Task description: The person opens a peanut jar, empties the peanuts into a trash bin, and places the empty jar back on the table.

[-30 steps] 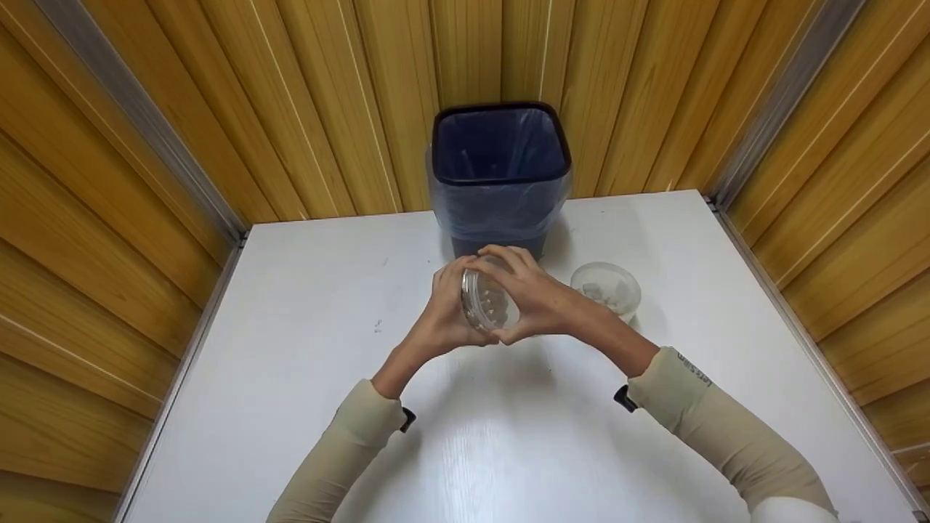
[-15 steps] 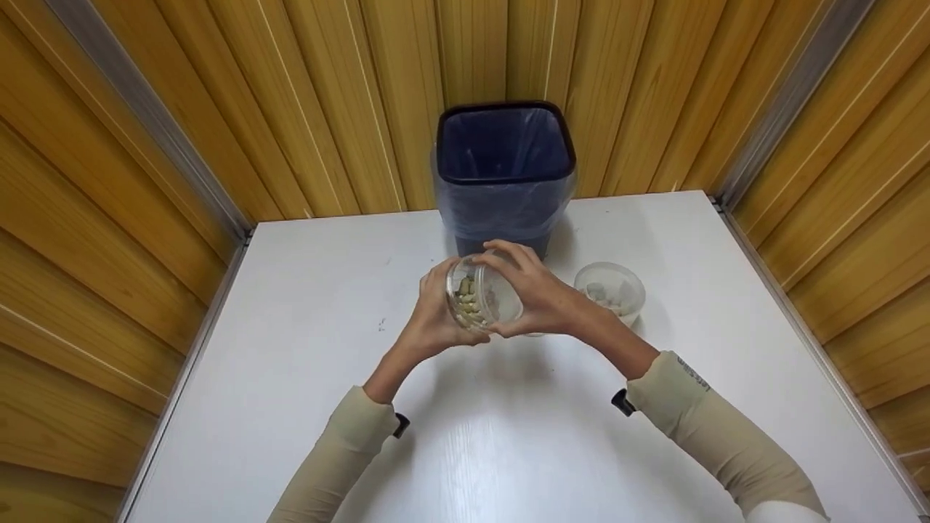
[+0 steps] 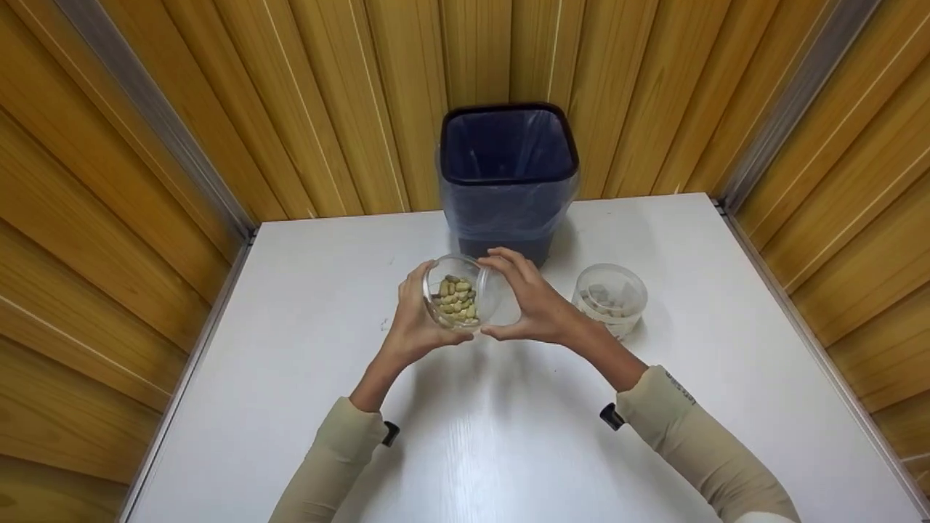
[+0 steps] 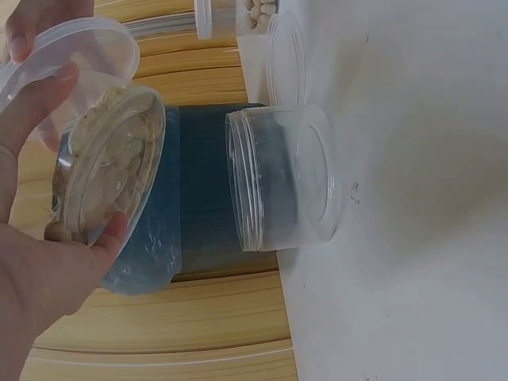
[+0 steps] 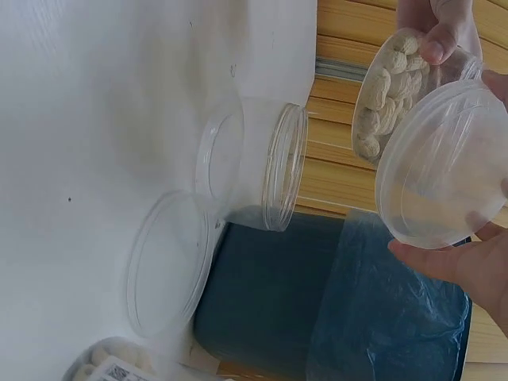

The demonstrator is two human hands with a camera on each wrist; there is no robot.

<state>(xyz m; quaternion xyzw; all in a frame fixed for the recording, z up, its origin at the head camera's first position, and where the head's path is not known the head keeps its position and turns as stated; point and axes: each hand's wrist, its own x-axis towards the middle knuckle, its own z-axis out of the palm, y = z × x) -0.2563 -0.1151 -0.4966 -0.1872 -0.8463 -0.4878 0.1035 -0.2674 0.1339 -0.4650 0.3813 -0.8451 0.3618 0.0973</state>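
My left hand (image 3: 421,312) grips a clear plastic jar (image 3: 427,287) from its left side. Unshelled peanuts (image 5: 389,95) lie inside it, and the jar is tilted in the air above the table. My right hand (image 3: 534,309) holds a round translucent lid (image 5: 440,171) by its edge, close beside the jar's mouth. Below both hands, a second clear jar (image 4: 278,178), with nothing seen in it, stands upright on the table. A flat clear lid (image 5: 171,266) lies next to that jar; the hands hide both in the head view.
Behind the hands stands a dark blue bin (image 3: 501,225) lined with a plastic bag, against the wood-panelled wall (image 3: 349,109). To the right, another clear jar (image 3: 610,298) with pale pieces inside stands on the white table (image 3: 305,290).
Jar and lid were close together with the jar tilted toward the lid. The left hand has swung the jar left and more upright, so the peanuts show; the lid stays at right.
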